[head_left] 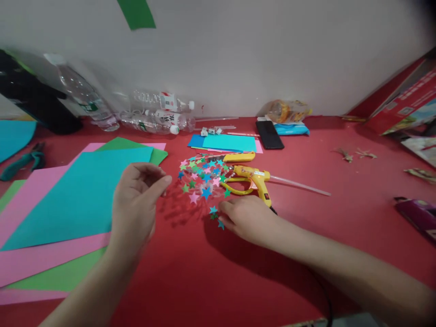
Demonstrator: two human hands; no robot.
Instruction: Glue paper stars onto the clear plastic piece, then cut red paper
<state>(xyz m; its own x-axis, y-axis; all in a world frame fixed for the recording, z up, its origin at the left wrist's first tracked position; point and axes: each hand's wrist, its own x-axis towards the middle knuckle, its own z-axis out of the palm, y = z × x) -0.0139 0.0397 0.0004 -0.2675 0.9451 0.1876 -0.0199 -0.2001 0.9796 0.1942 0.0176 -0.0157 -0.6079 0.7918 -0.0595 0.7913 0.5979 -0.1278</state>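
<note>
A raised cluster of small pink, green and blue paper stars (206, 193) is at the middle of the red table, with clear plastic showing among them and shadows below. To its left, my left hand (138, 200) is held up, thumb and forefinger pinched together; whatever lies between them is too small to make out. My right hand (250, 217) is low in front of the cluster, its fingertips closed at a few loose-looking stars (213, 210). Just beyond it lies a yellow hot glue gun (257, 179) with a clear glue stick (299, 185) in its back.
Coloured sheets (78, 195) cover the left side, near pliers (23, 163). Along the wall are plastic bottles (160, 120), a black phone (270, 135) and a snack bag (288, 111). A yellow cutter (238, 157) lies behind the glue gun. A red box (405, 100) stands right.
</note>
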